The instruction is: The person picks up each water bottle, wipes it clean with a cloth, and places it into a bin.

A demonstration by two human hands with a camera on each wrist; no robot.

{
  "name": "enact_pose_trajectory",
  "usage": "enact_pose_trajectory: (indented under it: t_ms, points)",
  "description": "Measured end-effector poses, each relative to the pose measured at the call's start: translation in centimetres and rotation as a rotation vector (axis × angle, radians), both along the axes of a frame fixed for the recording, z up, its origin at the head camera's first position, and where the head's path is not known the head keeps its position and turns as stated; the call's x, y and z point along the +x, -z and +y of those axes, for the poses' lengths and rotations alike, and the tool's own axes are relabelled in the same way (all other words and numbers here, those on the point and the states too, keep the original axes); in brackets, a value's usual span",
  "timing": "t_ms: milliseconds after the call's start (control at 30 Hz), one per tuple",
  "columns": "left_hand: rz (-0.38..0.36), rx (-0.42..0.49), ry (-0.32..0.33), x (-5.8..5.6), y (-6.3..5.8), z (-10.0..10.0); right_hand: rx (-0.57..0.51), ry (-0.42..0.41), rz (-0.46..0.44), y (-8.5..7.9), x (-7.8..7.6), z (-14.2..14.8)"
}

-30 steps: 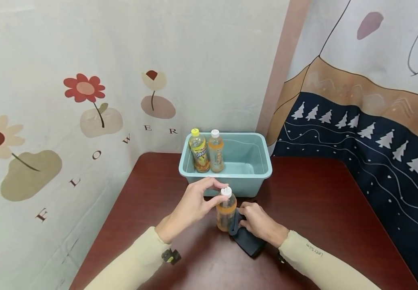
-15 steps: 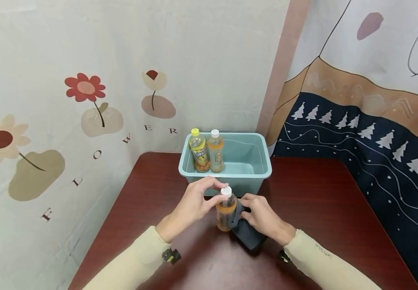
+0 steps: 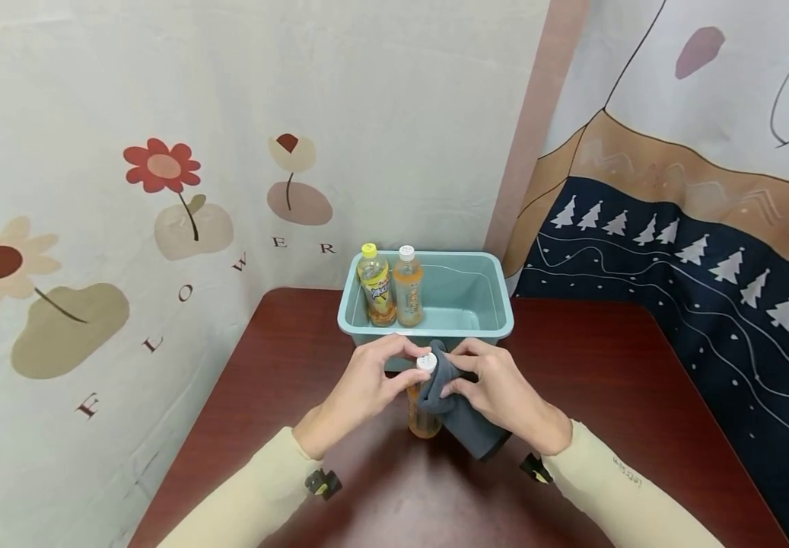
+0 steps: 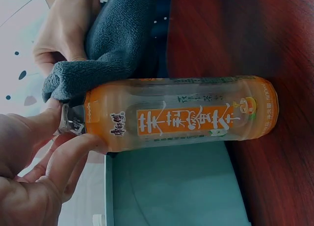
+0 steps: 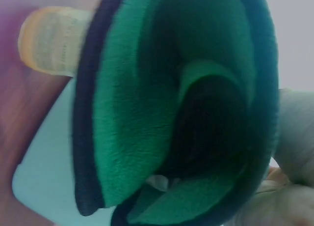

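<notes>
A drink bottle (image 3: 424,425) with a white cap and an orange label stands upright on the table. My left hand (image 3: 367,377) pinches it at the cap and neck with thumb and fingers. In my right hand (image 3: 512,394) a dark grey cloth (image 3: 471,423) is gripped, pressed against the bottle's upper right side near the neck. The left wrist view shows the label of the bottle (image 4: 186,115) facing that camera, with the bunched cloth (image 4: 117,49) touching its shoulder. Folds of the cloth (image 5: 132,103) fill most of the right wrist view, tinted green, and hide much of the bottle.
Just behind the hands, a light blue plastic bin (image 3: 497,332) sits on the dark red table (image 3: 572,342). Inside it on the left stand a yellow-capped bottle (image 3: 377,293) and a white-capped bottle (image 3: 408,293). Printed curtains (image 3: 394,114) hang behind the table.
My right hand has moved up along the bottle with the cloth, from its lower side to its neck. The left hand and the bottle have stayed in place.
</notes>
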State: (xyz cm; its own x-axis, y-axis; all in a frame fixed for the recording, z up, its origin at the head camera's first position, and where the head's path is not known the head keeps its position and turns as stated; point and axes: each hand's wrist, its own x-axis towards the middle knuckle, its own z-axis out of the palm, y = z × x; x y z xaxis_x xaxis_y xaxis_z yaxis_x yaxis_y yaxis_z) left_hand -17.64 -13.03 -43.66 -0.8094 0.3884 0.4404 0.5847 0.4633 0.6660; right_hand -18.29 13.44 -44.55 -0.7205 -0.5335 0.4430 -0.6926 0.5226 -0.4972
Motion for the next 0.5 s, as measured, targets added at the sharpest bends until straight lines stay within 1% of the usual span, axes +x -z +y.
enact_pose_trajectory:
  t_ms: [167,233,367,500]
  points:
    - [-0.028,-0.008,-0.006,0.11,-0.17,0.03,0.031,0.004,-0.003,-0.59,0.17,-0.25]
    - [-0.024,-0.01,-0.002,0.19,-0.24,0.07,0.04,0.007,0.0,-0.66,0.28,-0.23]
    - [-0.023,-0.014,-0.003,0.32,-0.32,0.14,0.063,0.006,0.025,-0.54,0.37,-0.1]
    - [-0.03,-0.018,-0.007,0.36,-0.34,0.19,0.116,0.007,0.063,-0.14,0.28,0.14]
